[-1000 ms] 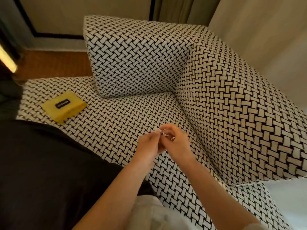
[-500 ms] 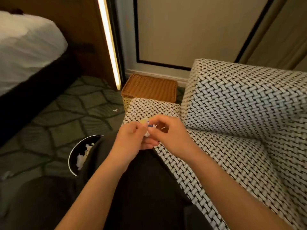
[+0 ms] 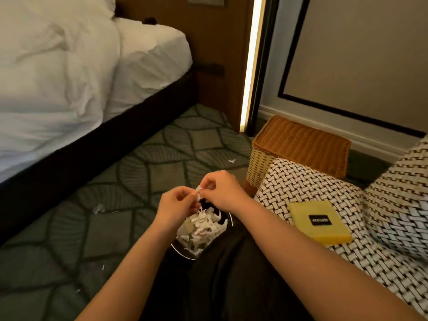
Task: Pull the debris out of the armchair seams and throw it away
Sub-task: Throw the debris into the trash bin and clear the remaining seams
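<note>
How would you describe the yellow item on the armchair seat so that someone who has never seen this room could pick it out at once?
Find the black-and-white woven armchair on the right of the view, next to the wicker basket. A flat, square yellow pad lies on its seat. It is the only plain yellow thing there, with a small black label in its middle.

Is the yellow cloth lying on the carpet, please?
No, the yellow cloth lies on the armchair seat, off the carpet.
</note>
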The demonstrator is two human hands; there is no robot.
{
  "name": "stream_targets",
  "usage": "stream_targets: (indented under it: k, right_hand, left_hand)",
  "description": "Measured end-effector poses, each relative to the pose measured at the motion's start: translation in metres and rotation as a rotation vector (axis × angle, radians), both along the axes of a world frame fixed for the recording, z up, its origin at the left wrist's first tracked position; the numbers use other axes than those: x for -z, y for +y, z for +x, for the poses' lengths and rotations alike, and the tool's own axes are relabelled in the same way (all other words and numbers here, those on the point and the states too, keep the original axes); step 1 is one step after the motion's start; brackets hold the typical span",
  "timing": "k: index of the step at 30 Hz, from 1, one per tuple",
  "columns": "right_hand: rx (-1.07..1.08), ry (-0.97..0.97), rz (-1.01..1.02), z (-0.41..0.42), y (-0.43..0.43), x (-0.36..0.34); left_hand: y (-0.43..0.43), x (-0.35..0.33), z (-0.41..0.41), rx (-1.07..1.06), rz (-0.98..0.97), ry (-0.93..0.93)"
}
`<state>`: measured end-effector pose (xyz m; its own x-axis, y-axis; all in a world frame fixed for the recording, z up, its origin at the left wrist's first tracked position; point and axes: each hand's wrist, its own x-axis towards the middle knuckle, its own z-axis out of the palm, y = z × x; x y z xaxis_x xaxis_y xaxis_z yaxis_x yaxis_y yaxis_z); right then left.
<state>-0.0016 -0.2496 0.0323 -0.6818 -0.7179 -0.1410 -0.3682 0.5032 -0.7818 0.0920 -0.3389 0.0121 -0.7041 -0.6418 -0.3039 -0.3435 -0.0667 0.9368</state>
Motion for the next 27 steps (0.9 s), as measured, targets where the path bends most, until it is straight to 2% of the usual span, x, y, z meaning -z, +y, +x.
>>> stream_targets:
  k: [6,11,14,18,22,24,27]
  right_hand:
    - [-0.162,-0.200,0.259,-0.031,-0.032,0.043]
    - [-0.138,-0.292,0.299,-0.053,-0.023,0.057]
    - [-0.080,-0.171,0.279,-0.059,-0.007,0.052]
    - [0.031,0.075,0.313,-0.057,0.039,0.044]
    - [0.207,0.309,0.399,-0.053,0.100,0.042]
    - [0.294,0.348,0.452,-0.053,0.131,0.040]
    - [0.460,0.284,0.495,-0.054,0.180,0.041]
  left_hand:
    - [-0.039,0.067,-0.020,-0.025,-0.046,-0.205]
    - [-0.038,0.093,-0.033,0.006,0.043,-0.336]
    - [-0.031,0.088,-0.042,0.082,0.020,-0.359]
    - [-0.005,0.064,-0.057,0.242,-0.041,-0.282]
    - [0.033,0.027,-0.073,0.503,-0.184,-0.213]
    - [0.054,0.010,-0.081,0.707,-0.246,-0.206]
    - [0.096,-0.002,-0.094,0.973,-0.337,-0.214]
